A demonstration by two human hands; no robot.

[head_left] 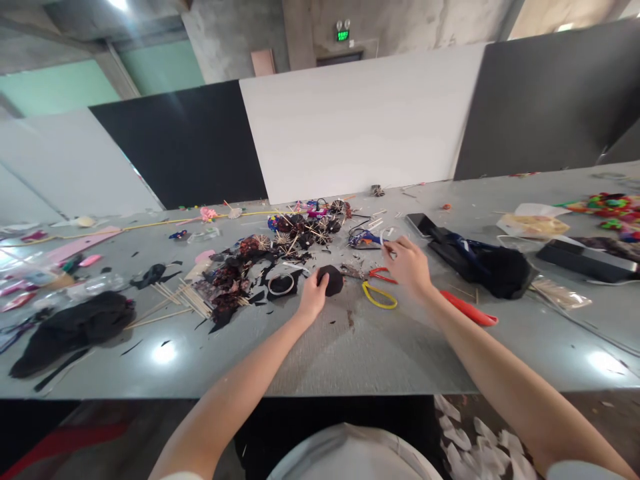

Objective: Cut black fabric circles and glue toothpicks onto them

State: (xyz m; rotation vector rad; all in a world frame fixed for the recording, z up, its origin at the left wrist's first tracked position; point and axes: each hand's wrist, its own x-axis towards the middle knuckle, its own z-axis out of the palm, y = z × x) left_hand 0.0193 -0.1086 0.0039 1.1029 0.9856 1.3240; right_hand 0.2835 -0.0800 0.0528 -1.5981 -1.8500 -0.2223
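My left hand (313, 293) is closed on a round black piece of cloth (331, 279) lying on the grey table (350, 347). My right hand (407, 261) reaches forward over the table, its fingers pinched on a thin pale stick (384, 239). Just in front of it lie red-handled scissors (383, 274) and a yellow loop (379, 297). A roll of tape (281, 285) sits left of the black cloth.
A heap of small paper umbrellas and dark scraps (295, 233) lies ahead. Wooden skewers (177, 298) and black fabric (75, 330) are on the left. A phone (420, 223), a black bag (483, 263) and a red tool (467, 309) lie to the right.
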